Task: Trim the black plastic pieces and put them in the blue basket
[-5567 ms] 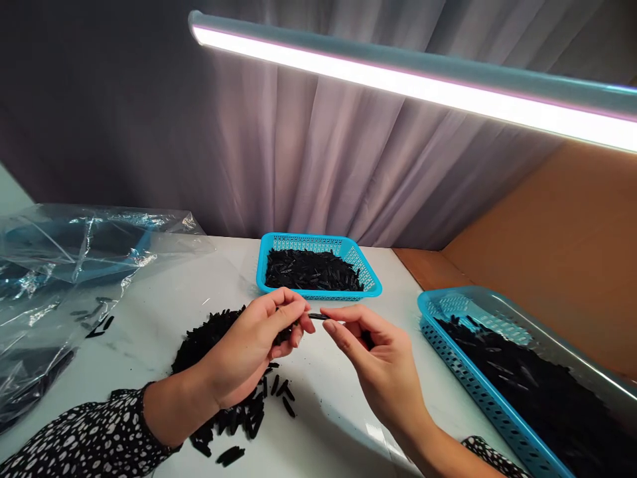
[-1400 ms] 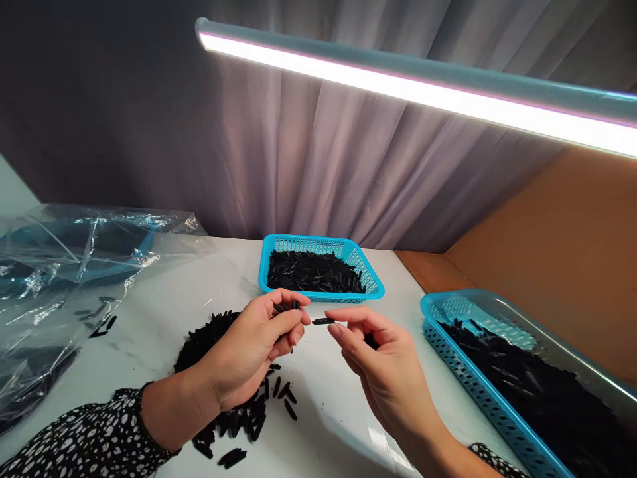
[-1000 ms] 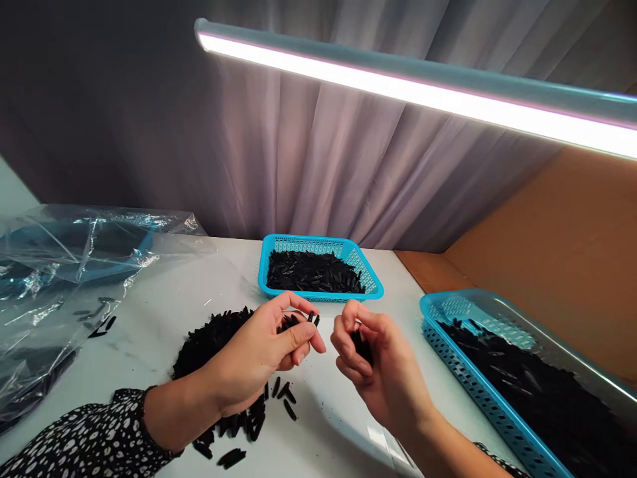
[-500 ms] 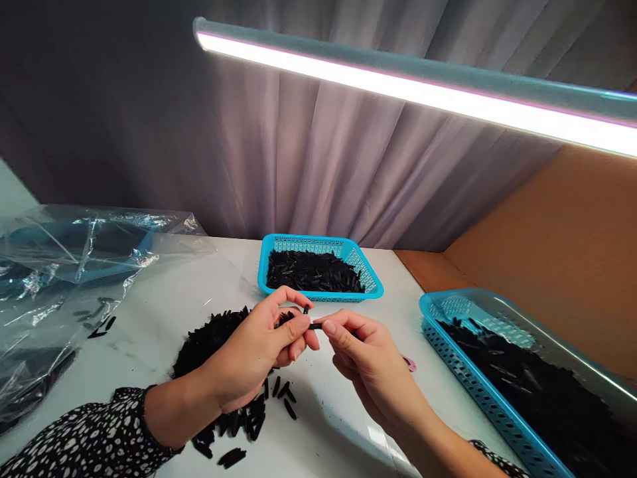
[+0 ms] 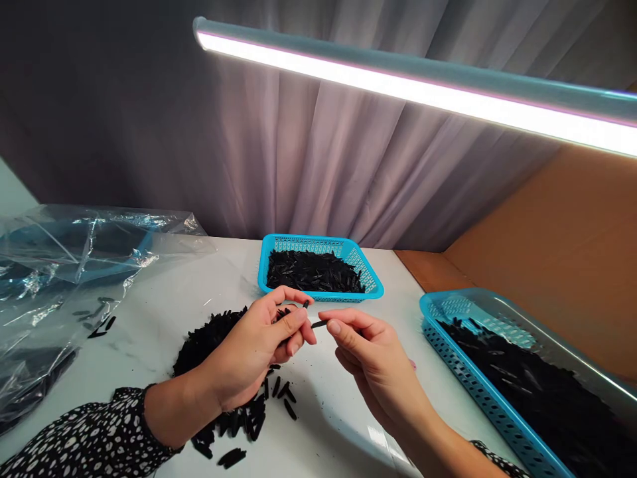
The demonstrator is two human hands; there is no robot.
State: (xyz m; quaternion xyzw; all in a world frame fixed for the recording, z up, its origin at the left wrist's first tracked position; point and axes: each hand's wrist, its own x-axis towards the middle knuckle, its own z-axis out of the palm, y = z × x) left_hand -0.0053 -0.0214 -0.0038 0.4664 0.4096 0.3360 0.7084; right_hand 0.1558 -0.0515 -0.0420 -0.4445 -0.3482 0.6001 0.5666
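Note:
In my right hand (image 5: 365, 342), a thin black stick-like piece (image 5: 319, 324) is pinched between thumb and index finger, its tip pointing left. My left hand (image 5: 273, 328) is closed around several similar black pieces, and the end of one black piece (image 5: 305, 305) shows between its thumb and index finger. The two hands are close together above the table, a small gap between their fingertips. Beneath and behind my left hand lies a heap of black pieces (image 5: 204, 342), partly hidden by the hand and forearm. I cannot tell what the pieces are made of.
A blue perforated basket (image 5: 321, 296) of black pieces stands behind my hands. At the right is a larger blue basket (image 5: 478, 392), also holding black pieces, with clear plastic over it. Clear plastic sheeting (image 5: 94, 252) covers the left side. A bright tube lamp (image 5: 398, 83) hangs above.
My right hand has drawn slightly right, away from my left fingers, with the black piece in its pinch. A pink object beside that hand is now mostly hidden behind it.

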